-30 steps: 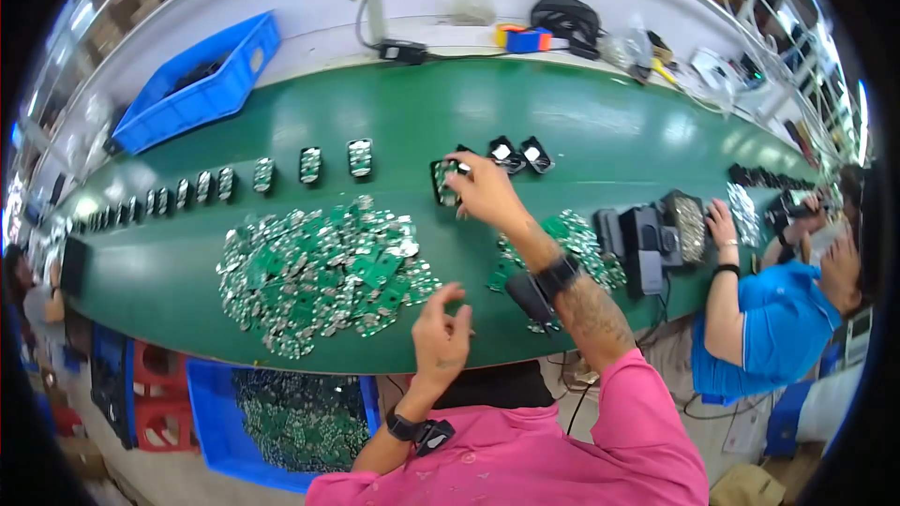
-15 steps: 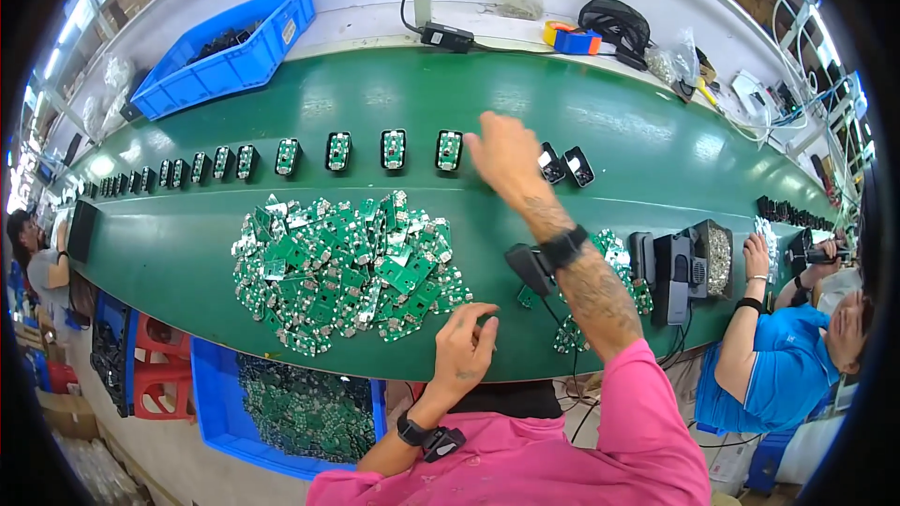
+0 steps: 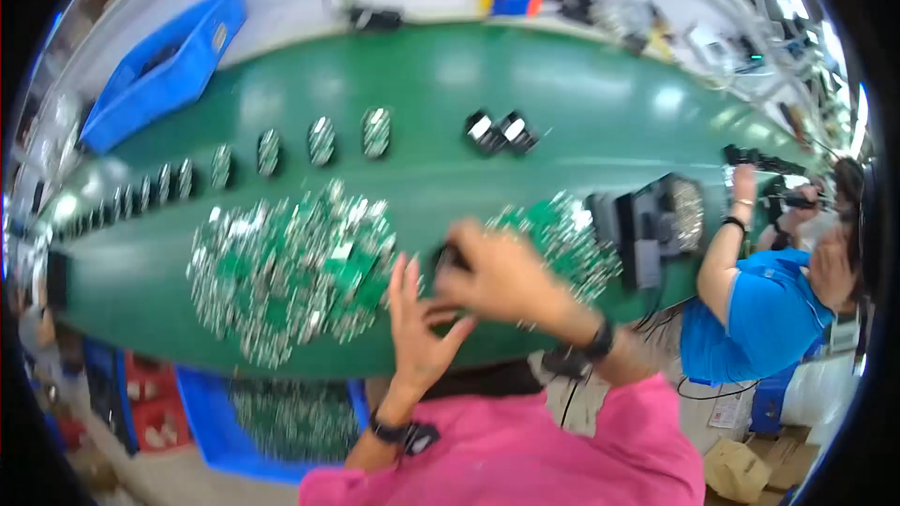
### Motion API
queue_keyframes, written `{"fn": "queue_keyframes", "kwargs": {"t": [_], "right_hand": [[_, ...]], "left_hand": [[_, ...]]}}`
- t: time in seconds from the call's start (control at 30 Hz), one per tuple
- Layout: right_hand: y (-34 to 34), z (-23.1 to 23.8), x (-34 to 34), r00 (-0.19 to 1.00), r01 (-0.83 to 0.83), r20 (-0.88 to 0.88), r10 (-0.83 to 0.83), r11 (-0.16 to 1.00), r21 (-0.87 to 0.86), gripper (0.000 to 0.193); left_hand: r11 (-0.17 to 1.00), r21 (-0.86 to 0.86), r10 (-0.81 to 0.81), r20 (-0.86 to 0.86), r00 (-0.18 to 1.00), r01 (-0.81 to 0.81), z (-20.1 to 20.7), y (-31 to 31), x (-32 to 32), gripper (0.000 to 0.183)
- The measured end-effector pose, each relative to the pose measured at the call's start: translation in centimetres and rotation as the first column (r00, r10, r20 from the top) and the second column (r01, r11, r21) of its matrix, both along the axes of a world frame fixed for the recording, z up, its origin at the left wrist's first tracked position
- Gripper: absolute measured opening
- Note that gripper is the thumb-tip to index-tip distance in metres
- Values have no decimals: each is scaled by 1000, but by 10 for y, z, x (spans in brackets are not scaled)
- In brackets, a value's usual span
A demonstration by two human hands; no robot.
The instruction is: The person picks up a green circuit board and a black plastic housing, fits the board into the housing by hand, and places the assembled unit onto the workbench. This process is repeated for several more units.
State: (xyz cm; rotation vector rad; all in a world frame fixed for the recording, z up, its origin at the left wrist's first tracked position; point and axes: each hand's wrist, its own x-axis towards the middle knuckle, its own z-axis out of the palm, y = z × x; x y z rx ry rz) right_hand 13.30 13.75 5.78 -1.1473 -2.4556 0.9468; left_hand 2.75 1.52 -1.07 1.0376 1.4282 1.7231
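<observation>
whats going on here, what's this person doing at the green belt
A person in a pink top works at a green conveyor belt. The right hand and left hand meet over a small dark part, too blurred to identify, between two heaps of green circuit boards. A row of small units lies further up the belt. A co-worker in blue works nearby.

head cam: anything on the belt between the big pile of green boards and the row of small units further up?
Nothing: in the head view a strip of bare green belt separates the big pile of boards from the row of small units.
</observation>
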Motion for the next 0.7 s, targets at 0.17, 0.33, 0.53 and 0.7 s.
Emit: {"fn": "queue_keyframes", "kwargs": {"t": [0.17,0.33,0.53,0.7], "right_hand": [[-43,-23,26,1000,-21,6,21,994,105,48],[-28,-78,47,975,-170,217,46,783,599,34],[-23,-66,28,901,-412,408,151,596,689,13],[-23,-59,26,930,-365,303,209,622,693,13]], "left_hand": [[995,-21,-95,-21,995,95,-22,-24,-21,35],[970,-118,-218,-44,975,212,-48,-16,-40,31],[964,-191,-154,161,975,184,-26,-17,-30,20],[968,-220,-88,157,984,122,-11,-29,-25,27]]}}
